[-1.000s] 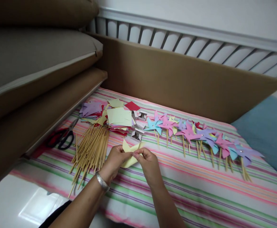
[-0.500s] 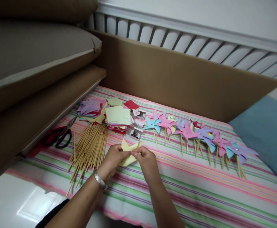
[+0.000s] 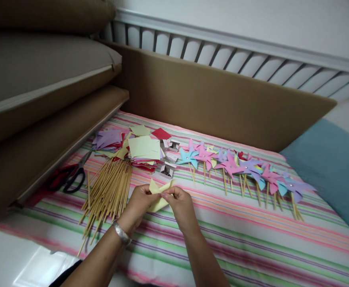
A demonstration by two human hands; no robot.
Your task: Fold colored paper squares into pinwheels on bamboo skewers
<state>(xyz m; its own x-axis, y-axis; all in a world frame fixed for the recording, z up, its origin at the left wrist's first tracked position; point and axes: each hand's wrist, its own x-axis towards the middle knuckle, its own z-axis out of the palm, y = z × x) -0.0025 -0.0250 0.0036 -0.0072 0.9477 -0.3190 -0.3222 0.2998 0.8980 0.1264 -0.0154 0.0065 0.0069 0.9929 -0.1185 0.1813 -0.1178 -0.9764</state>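
A piece of pale yellow paper (image 3: 159,205) is pinched between both hands above the striped cloth, its corners bent toward the middle. My left hand (image 3: 140,203), with a silver bangle at the wrist, grips its left side. From the right, my right hand (image 3: 180,204) presses thumb and fingers on the paper close to the left thumb. Fingers hide the centre of the paper. Just left lies a bundle of thin wooden sticks (image 3: 110,191). Beyond the hands are a stack of paper squares (image 3: 144,147) and a small open box (image 3: 167,170) with tiny dark pieces inside.
Finished paper pinwheels (image 3: 231,165) on sticks lie in a row to the right. Dark-handled scissors (image 3: 74,177) rest at the left, near cut purple papers (image 3: 107,138). Stacked brown cushions (image 3: 51,131) rise at the left; a brown board (image 3: 216,99) stands behind.
The camera view has shifted slightly, so the scene sits a little further left. Both hands still pinch the yellow paper, with the thumbs close together.
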